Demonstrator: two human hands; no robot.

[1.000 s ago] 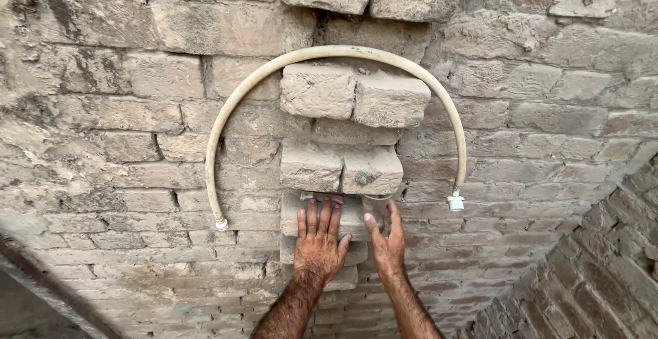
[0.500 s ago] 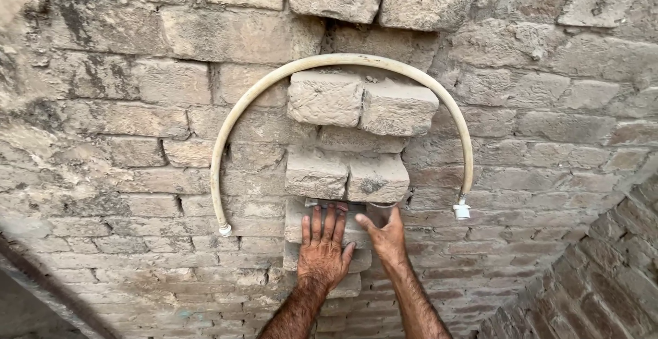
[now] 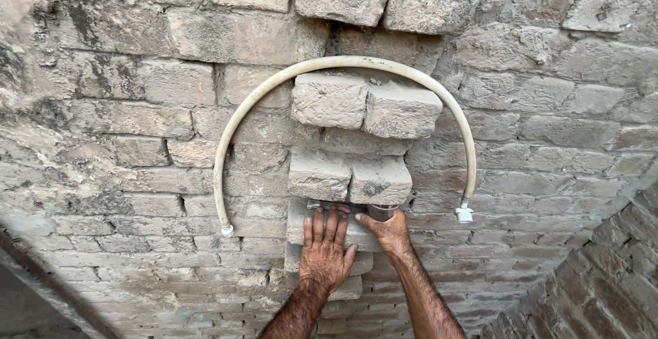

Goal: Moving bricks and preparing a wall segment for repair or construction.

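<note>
My left hand (image 3: 323, 253) lies flat with its fingers spread on a pale brick (image 3: 363, 237) that juts out of the old brick wall (image 3: 123, 126). Beside it, my right hand (image 3: 388, 233) rests on the same brick's right end. Its thumb points left and its fingers curl up into the gap under two protruding bricks (image 3: 349, 178), where a small greyish translucent piece (image 3: 381, 210) shows. Whether the fingers grip that piece is hidden. A cream hose (image 3: 343, 62) arches over the jutting bricks.
The hose ends hang free, with a white fitting at the left (image 3: 227, 230) and one at the right (image 3: 465, 214). Two more bricks (image 3: 367, 106) jut out under the arch. A second brick wall (image 3: 603, 270) meets this one at the lower right.
My right hand has gone from flat with spread fingers to fingers curled into the gap under the bricks. My left hand stays flat. The view has shifted slightly.
</note>
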